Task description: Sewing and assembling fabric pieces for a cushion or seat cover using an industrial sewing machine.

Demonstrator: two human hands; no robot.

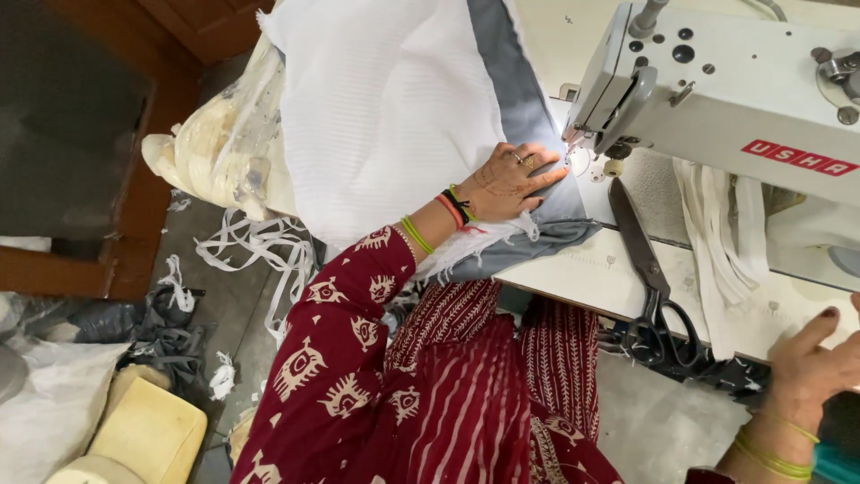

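White and grey fabric (pixel 394 116) lies mostly left of the sewing machine (pixel 717 90), only its edge reaching the needle, so most stitching looks undone. The left hand (pixel 511 182) presses it flat, fingers spread. Scissors (pixel 649 278) lie below the machine. The right hand (pixel 811 367) rests loosely open on the table (pixel 591 273). No containers show.

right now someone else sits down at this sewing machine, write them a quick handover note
Left hand: flat on the grey fabric, fingertips by the needle, holding nothing.
Right hand: resting at the table edge, empty.
White fabric lies stacked with the grey, trailing off the table's far side.
Scissors lie closed on the table, beside white strips.
Seam progress can't be judged; fabric sits under the machine.
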